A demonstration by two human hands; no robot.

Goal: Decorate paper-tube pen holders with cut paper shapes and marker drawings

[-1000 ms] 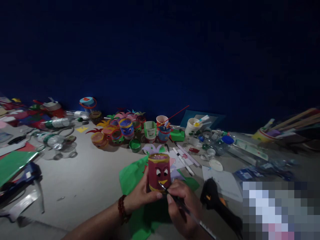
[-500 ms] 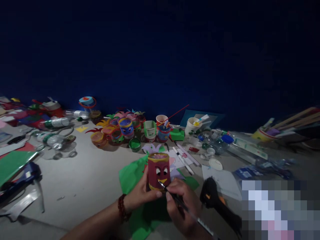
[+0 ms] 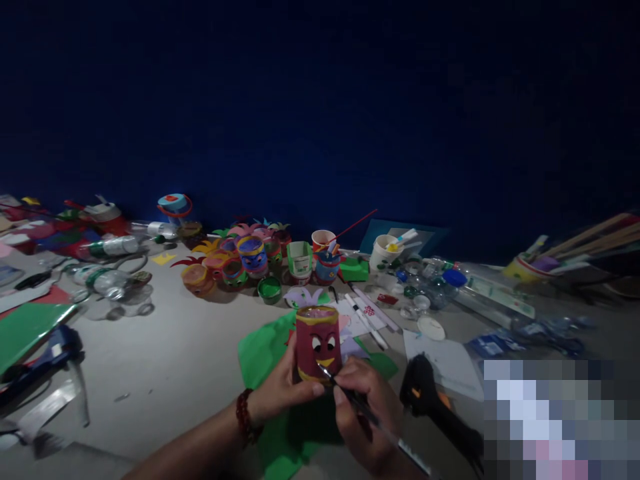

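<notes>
Maroon face cup point(image 3: 319, 337): center front, held up over green paper point(image 3: 273, 350), roughly upright; yellow bands top + btm, eyes, yellow mouth facing the wearer.
Handling: prob. light, thin-walled; likely stiff at rim, may dent mid-wall if squeezed. Slip risk looks low. Face bits maybe fragile.
Grip pt: lower side wall + btm band, clear of eyes/mouth; light pressure.
L hand point(image 3: 280, 389): wrapped round cup's L side, thumb along btm front; far fingers hidden.
R hand point(image 3: 367, 407): pinching pen point(image 3: 355, 399) near tip; tip at mouth, contact can't tell.
Table point(image 3: 165, 373): pale, flat, cluttered at back + sides.
Nearby: black glue gun point(image 3: 443, 420) R of R hand; markers point(image 3: 367, 322) behind; decorated cups point(image 3: 253, 255) back L of ctr; plastic btl point(image 3: 100, 280) far L.
Room: dim, dk blue wall point(image 3: 320, 113) behind table.
</notes>
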